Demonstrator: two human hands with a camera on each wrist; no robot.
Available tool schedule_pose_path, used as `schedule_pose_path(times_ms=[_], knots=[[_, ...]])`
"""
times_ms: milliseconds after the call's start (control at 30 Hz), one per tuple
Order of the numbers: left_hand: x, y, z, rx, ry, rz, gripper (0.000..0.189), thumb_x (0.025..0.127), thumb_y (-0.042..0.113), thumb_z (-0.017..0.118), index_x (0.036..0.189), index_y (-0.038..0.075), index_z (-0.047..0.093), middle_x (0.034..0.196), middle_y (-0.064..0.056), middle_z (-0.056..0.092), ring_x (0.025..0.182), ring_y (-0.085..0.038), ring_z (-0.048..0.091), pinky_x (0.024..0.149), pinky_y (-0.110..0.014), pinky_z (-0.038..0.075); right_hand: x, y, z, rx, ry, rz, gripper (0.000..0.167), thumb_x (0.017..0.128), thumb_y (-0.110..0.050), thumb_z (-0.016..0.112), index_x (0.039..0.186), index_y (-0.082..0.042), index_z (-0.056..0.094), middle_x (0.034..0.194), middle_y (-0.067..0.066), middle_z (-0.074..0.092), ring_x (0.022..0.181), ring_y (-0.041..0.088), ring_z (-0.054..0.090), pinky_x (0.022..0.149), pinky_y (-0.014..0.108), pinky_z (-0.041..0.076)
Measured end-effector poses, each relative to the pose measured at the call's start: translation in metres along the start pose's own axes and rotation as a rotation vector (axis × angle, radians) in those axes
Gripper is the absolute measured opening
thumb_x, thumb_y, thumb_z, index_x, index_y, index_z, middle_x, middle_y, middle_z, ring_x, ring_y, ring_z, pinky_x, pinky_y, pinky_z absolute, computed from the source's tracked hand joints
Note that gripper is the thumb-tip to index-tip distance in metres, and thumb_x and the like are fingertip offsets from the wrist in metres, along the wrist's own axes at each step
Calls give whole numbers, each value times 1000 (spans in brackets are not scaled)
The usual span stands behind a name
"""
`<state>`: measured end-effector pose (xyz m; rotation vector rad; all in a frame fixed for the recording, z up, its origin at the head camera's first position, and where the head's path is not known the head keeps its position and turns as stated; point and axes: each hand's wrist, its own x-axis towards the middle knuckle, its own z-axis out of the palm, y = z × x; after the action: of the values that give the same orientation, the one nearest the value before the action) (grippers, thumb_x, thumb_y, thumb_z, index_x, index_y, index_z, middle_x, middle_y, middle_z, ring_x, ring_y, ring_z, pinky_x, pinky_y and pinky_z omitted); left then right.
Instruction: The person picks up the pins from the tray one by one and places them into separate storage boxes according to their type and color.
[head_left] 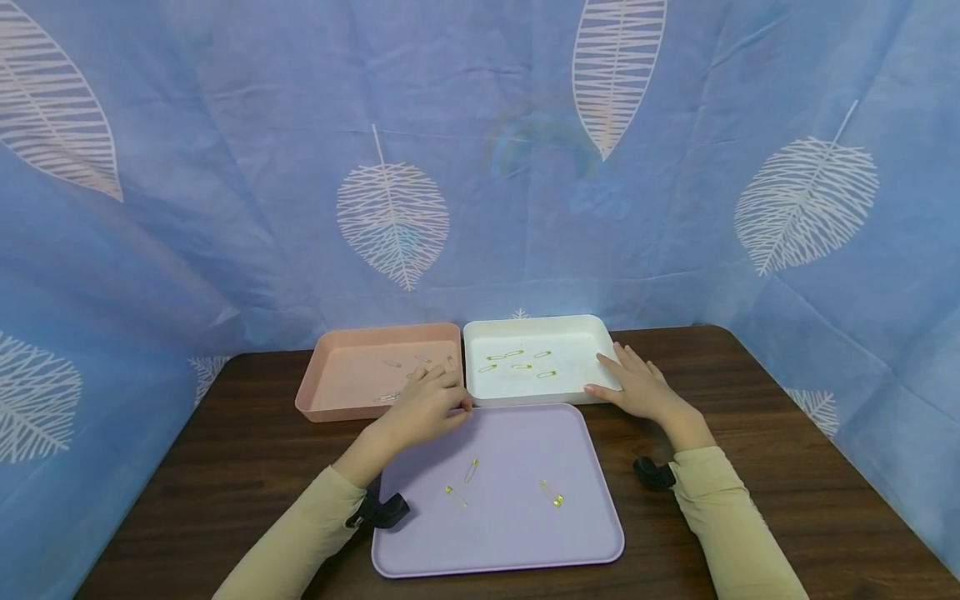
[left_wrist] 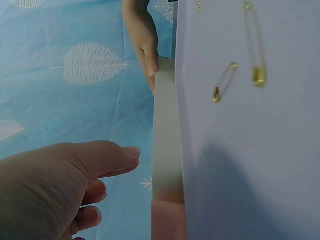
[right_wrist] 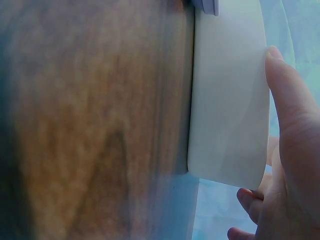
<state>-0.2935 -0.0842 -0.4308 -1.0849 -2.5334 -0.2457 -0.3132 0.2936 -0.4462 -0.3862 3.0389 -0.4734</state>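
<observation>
My left hand point(head_left: 426, 407) hangs over the front right part of the pink tray point(head_left: 341, 367), its fingers bent. In the left wrist view, the thumb point(left_wrist: 117, 157) points forward with curled fingertips below it, and nothing shows clearly in its grasp. Silver safety pins point(head_left: 387, 397) lie in the pink tray, partly hidden by this hand. My right hand point(head_left: 637, 385) rests at the right end of the white tray point(head_left: 581, 342), thumb on the front rim and fingers spread along the side. Several gold safety pins point(head_left: 522, 367) are scattered inside the white tray.
A lilac tray point(head_left: 495, 542) lies nearest me, against the fronts of the other two, with gold safety pins point(head_left: 471, 471) on it. All stand on a dark wooden table point(head_left: 225, 467). Behind hangs a blue leaf-print cloth point(head_left: 510, 225).
</observation>
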Motion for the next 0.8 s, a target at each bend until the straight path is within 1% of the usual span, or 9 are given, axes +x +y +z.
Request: schedule_pose_path(times_ms=[133, 233, 367, 500, 633, 800], knots=[[-11, -2, -2, -13, -30, -7, 5, 84, 26, 74, 81, 27, 70, 81, 11, 55, 80, -11, 46, 80, -33, 36, 0, 0, 0, -3, 3, 1, 82, 94, -58, 51, 152, -4, 30, 159, 31, 9, 147, 50, 9, 111, 72, 12], [-19, -3, -3, -28, -49, -17, 5, 83, 26, 75, 81, 28, 70, 78, 11, 51, 80, -9, 43, 80, -33, 35, 0, -1, -1, 0, 2, 1, 82, 94, -58, 51, 152, -4, 31, 159, 31, 9, 147, 50, 9, 111, 72, 11], [-27, -3, -5, -64, -69, -29, 7, 81, 26, 76, 82, 28, 70, 76, 11, 49, 80, -8, 42, 74, -29, 29, -1, -1, -2, 13, -4, -1, 83, 94, -58, 51, 152, -4, 30, 159, 31, 8, 146, 51, 8, 111, 72, 10], [-33, -1, -7, -105, -103, -32, 7, 81, 28, 77, 82, 28, 69, 76, 10, 51, 81, -8, 43, 73, -28, 27, -2, 0, -2, 36, -16, 4, 85, 93, -59, 51, 153, -3, 28, 159, 31, 6, 147, 51, 6, 112, 71, 7], [-38, 3, -9, -192, -158, -40, 8, 80, 31, 78, 83, 28, 70, 79, 8, 56, 83, -7, 45, 76, -29, 28, -3, 1, -2, 47, -18, 4, 86, 93, -60, 51, 153, -4, 27, 159, 31, 5, 146, 51, 5, 113, 71, 6], [-41, 5, -10, -300, -230, -37, 10, 79, 33, 79, 84, 29, 71, 79, 8, 57, 83, -4, 43, 77, -27, 28, -2, 2, 0, 45, -15, 5, 86, 93, -61, 50, 153, -4, 27, 160, 31, 5, 147, 51, 5, 113, 71, 6]])
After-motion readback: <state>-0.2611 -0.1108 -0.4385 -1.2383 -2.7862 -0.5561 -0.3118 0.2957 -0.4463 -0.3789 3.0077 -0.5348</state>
